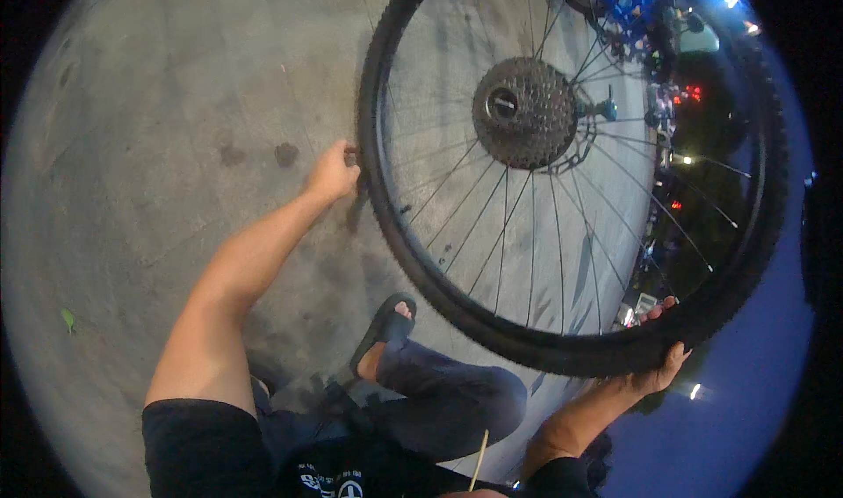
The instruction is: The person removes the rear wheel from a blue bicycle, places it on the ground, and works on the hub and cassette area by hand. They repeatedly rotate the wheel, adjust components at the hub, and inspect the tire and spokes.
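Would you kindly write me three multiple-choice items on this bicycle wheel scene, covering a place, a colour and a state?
1. Where does the left hand grip the wheel?
A. at the gear cluster
B. on the tyre's left edge
C. on a spoke

2. What colour is the tyre?
A. black
B. white
C. red

3. How is the wheel held?
A. lying flat on the pavement
B. held up by both hands
C. leaning on a wall

Answers: 1 B, the fingers close on the tread at the left; 2 A, the rubber is black all round; 3 B, the right hand holds the lower rim too, above the pavement.
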